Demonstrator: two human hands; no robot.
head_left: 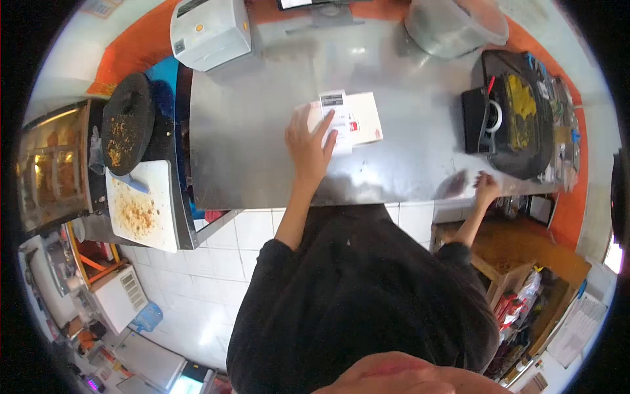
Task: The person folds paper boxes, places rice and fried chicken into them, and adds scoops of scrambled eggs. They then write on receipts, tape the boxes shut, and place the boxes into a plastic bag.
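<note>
My left hand (310, 146) lies with spread fingers on a white printed slip (340, 122). A dark printed block marks the slip's upper end. Beneath and beside it, a flat cream-white packet (366, 111) with a red mark rests on the metal table (262, 164); part of it is hidden by the slip and my hand. Close to the table's front right edge is my right hand (487, 188), its fingers curled in, with nothing visible in them. A dark reflection shows on the metal beside it.
A white label printer (211, 33) stands back left, a clear plastic tub (453, 29) back right. On the right sits a black holder (477, 121) with tape and a red pen, beside a black bag (525, 154). At left are a crumb-covered cutting board (157, 197) and dark round board (131, 111).
</note>
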